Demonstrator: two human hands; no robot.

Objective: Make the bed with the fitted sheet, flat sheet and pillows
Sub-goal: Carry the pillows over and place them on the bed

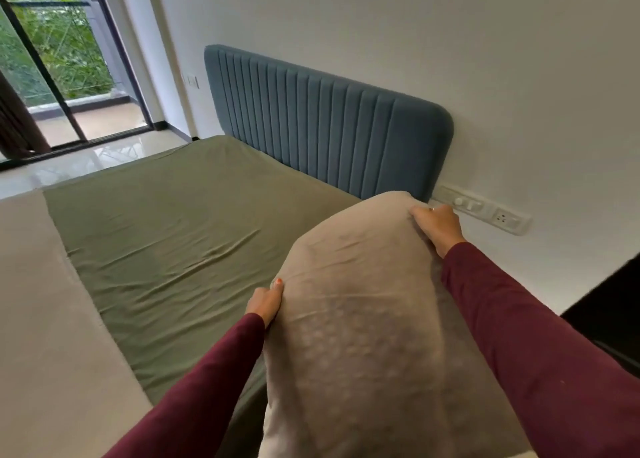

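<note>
1. Beige pillow (363, 319) at 5 o'clock, gripped by left hand (265, 301) and right hand (438, 227).
2. Green fitted sheet (173, 235) centre.
3. Blue headboard (329, 121) at 12.
4. Glass door (65, 73) at 10.

Long maroon sleeves (519, 336); orange-painted thumbnail (278, 281); a ring (432, 209).

pillow (363, 319) on bed (173, 249), headboard (329, 128) behind
</note>
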